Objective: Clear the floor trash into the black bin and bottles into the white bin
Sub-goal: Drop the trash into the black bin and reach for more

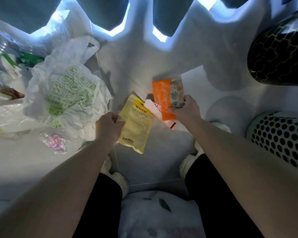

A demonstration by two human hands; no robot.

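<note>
Plastic in both hands! My left hand (108, 127) has its fingers pinching the yellow pouch (133, 124) by its edge, hanging lengthwise mid-frame. My right hand (187, 109) grips the orange packet (162, 98) bundle. The black bin (279, 48) sits upper right, nearer my right, so that load goes first, I reckon.

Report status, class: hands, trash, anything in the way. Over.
Left hand grips yellow pouch. Right hand holds orange packet plus wrappers. White plastic bag, bottles on floor, left. No obstruction seen.

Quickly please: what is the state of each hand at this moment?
Left hand: pinches the yellow pouch.
Right hand: grips the orange packet and other wrappers.
</note>
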